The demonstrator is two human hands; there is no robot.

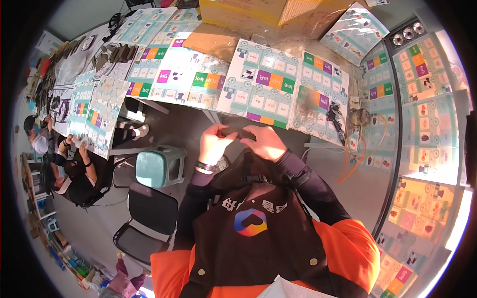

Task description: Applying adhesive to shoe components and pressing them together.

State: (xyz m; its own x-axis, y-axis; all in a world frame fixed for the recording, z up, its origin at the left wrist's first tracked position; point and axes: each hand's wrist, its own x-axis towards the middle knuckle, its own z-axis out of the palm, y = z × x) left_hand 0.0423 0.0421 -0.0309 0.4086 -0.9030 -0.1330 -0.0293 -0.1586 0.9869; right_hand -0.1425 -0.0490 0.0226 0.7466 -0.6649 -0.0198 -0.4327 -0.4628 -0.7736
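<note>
In front of my dark brown apron, just off the near edge of a table, both my hands are raised close together. My left hand is closed, its fingers pointing to the right, with a dark band on the wrist. Facing it, my right hand has its fingers bent inward. Between the fingertips is something dark that I cannot make out. Closest to them on the table lies a large printed sheet with coloured blocks and small picture cards. Right of it sits a similar sheet with a dark smudge.
A black hand tool with an orange hose lies at the table's right end. A cardboard box stands at the back. To my left are a teal stool and a black chair. Other people work at a table farther left.
</note>
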